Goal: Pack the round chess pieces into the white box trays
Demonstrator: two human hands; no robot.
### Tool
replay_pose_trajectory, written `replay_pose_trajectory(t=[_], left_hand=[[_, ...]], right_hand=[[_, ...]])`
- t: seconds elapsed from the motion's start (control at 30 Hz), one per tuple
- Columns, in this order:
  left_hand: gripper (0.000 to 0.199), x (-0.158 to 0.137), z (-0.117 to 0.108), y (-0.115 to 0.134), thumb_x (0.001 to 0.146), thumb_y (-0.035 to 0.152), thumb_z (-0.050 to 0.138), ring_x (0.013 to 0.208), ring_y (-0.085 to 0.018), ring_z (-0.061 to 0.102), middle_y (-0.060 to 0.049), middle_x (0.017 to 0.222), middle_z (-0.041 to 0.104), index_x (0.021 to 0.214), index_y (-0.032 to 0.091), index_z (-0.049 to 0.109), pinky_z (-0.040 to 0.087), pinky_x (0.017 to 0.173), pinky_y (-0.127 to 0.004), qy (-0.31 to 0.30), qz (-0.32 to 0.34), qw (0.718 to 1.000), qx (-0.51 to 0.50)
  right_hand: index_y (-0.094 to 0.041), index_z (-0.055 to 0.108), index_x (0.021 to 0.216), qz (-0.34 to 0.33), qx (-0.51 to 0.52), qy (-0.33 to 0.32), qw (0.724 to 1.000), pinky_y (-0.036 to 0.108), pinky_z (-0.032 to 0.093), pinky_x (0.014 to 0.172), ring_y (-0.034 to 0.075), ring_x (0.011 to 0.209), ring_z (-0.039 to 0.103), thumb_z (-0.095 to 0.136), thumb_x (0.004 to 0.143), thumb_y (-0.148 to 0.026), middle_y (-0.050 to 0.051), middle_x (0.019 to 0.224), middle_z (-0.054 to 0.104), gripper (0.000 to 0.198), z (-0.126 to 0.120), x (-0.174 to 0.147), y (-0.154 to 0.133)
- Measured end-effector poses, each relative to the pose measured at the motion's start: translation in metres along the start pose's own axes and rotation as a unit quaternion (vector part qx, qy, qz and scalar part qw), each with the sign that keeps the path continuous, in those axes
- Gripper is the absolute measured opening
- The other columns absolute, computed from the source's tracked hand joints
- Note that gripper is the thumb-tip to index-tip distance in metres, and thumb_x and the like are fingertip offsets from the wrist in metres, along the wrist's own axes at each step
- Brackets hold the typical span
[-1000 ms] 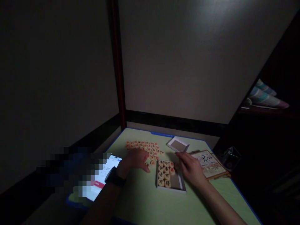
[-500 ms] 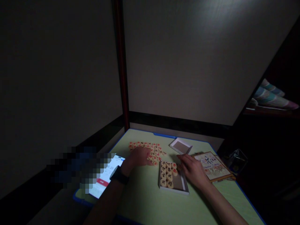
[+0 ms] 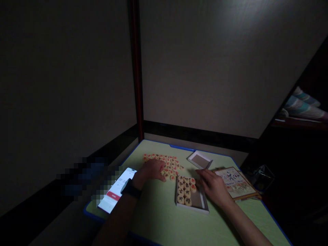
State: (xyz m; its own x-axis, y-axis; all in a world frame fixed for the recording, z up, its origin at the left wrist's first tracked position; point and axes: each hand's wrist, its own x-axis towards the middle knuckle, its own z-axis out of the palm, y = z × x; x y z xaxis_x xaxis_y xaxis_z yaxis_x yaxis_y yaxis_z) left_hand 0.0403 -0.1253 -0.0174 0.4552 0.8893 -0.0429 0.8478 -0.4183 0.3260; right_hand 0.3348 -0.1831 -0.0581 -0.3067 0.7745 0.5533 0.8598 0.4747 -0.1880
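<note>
A shallow white cardboard box tray [image 3: 199, 204] is seen near the middle of the green table [image 3: 159, 218], its left part filled with round pale wooden game discs marked in black and red [image 3: 185, 189], laid flat in tidy columns, presumably so that they fit the tray. The right hand [image 3: 214, 186] is rested at the tray's far right corner, its fingers bent and drawn together towards the last discs of the far row; whether a disc is pinched there cannot be told in the dim light. A loose spread of the same discs [image 3: 164, 162] is laid face up towards the far left corner of the table, and the left hand [image 3: 151, 169] is placed palm down on its near edge, fingers spread flat over several pieces, as if to gather them. A dark wristband [image 3: 130, 188] is worn on that arm. A lit smartphone [image 3: 116, 190] is propped at the left edge. A second white tray, likely the lid [image 3: 200, 160], is set beyond the box, and a printed square board [image 3: 235, 182] lies at the right edge.
</note>
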Motion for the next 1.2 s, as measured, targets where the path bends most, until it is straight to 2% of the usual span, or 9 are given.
replay_pose_trajectory(t=[0.2, 0.57, 1.2], left_hand=[[0.038, -0.0001, 0.0008, 0.0091, 0.068, 0.045, 0.078, 0.074, -0.017, 0.054, 0.0, 0.079, 0.061, 0.072, 0.018, 0.052, 0.026, 0.057, -0.027, 0.006, -0.023, 1.0, 0.01], [0.02, -0.0029, 0.0001, 0.0075, 0.069, 0.028, 0.068, 0.078, -0.019, 0.057, 0.0, 0.078, 0.061, 0.072, 0.019, 0.05, 0.03, 0.059, -0.028, 0.016, -0.015, 0.999, 0.031], [0.015, -0.0008, 0.0044, 0.003, 0.067, 0.024, 0.065, 0.077, -0.019, 0.056, -0.001, 0.078, 0.061, 0.073, 0.019, 0.053, 0.032, 0.061, -0.028, 0.038, -0.004, 0.999, 0.016]], right_hand=[[-0.019, 0.07, 0.108, 0.0, -0.006, -0.003, 1.0, 0.031, 0.054, 0.071, 0.021, 0.079, 0.069, 0.043, 0.084, -0.013, 0.008, 0.096, 0.073, 0.037, 0.0013, -0.0006, 0.0006], [-0.021, 0.07, 0.108, 0.003, 0.01, -0.006, 1.0, 0.03, 0.055, 0.072, 0.02, 0.08, 0.068, 0.044, 0.082, -0.012, 0.007, 0.095, 0.073, 0.038, -0.0003, -0.0006, 0.0007], [-0.021, 0.071, 0.103, 0.008, -0.001, -0.01, 1.0, 0.03, 0.053, 0.069, 0.021, 0.077, 0.069, 0.043, 0.085, -0.014, 0.007, 0.092, 0.073, 0.034, -0.0011, 0.0005, -0.0021]])
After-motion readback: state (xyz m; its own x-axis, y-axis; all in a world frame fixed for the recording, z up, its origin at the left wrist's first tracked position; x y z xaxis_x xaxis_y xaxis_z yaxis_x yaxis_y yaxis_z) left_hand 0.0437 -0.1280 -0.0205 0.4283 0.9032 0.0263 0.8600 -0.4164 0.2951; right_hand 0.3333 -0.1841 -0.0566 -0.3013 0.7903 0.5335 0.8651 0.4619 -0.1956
